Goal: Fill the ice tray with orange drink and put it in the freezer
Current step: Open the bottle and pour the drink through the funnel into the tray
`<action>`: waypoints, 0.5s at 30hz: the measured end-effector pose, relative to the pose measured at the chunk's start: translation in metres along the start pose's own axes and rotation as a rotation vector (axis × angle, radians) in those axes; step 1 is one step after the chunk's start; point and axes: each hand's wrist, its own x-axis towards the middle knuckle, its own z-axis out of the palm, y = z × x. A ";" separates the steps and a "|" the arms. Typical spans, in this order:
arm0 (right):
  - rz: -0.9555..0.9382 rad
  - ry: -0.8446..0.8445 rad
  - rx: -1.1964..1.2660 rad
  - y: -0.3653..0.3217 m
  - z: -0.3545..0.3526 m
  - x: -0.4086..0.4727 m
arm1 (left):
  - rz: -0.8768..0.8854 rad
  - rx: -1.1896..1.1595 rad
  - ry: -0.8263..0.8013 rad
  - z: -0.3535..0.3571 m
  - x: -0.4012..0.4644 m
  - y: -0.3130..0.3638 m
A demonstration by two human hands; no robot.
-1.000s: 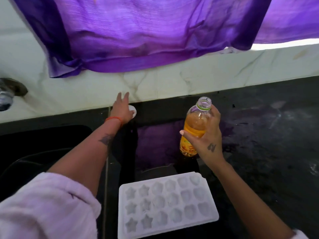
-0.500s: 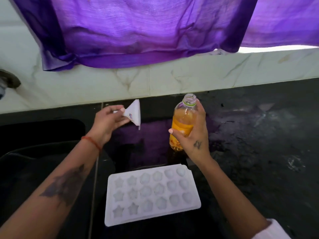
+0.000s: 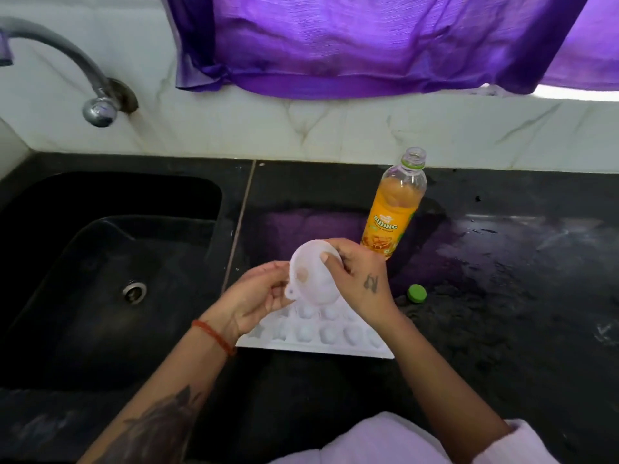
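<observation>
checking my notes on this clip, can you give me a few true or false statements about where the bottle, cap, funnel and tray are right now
1. The orange drink bottle stands upright on the black counter with no cap on. True.
2. The right hand is holding the bottle. False: no hand touches the bottle; both the right hand and the left hand hold the white funnel.
3. The green cap lies on the counter to the right of the hands. True.
4. The ice tray sits inside the sink. False: it lies on the counter right of the sink, below the funnel.
5. The tray's moulds are full of orange drink. False: the visible ones look white and empty.
</observation>
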 end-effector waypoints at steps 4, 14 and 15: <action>0.068 0.009 0.016 0.000 0.004 0.001 | 0.149 0.108 0.198 -0.015 -0.014 0.008; 0.103 -0.025 -0.017 -0.018 0.023 0.013 | 0.339 0.253 0.285 -0.031 -0.034 0.015; 0.097 -0.036 -0.021 -0.021 0.025 0.014 | 0.351 0.228 0.310 -0.032 -0.034 0.016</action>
